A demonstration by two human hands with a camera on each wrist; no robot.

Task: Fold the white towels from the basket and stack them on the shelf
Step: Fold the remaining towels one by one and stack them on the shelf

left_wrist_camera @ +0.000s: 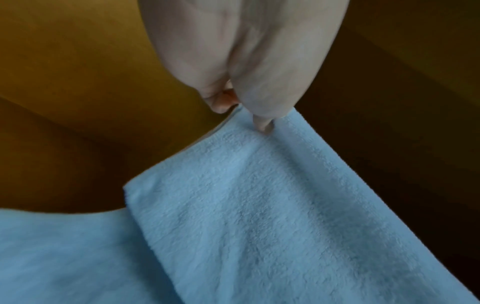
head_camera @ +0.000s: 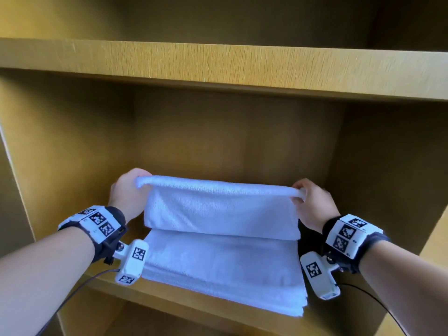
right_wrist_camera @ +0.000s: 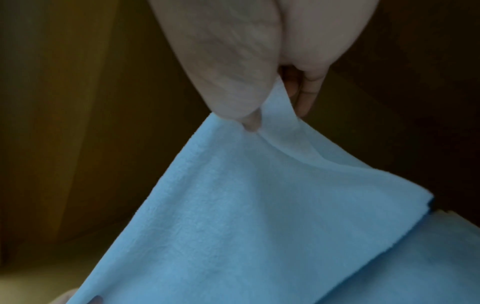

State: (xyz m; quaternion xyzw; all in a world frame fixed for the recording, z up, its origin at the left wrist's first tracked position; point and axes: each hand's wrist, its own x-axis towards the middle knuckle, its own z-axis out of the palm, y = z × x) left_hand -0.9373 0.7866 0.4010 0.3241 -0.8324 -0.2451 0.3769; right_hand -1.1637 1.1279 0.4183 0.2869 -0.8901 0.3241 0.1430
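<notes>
Head view: left hand (head_camera: 126,192) and right hand (head_camera: 312,204) pinch folded towel (head_camera: 220,209) corners; lower evenly onto stack (head_camera: 218,270) beneath fingers.

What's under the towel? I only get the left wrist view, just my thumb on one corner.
Observer: The head view shows the held towel hanging over a stack of folded towels on the shelf.
Operator: Is the other end held?
Observer: Yes, the right hand pinches the far top corner, level with the left hand.
Operator: Is the stack square on the shelf?
Observer: Not quite; its front right corner juts past the shelf's front edge.
</notes>
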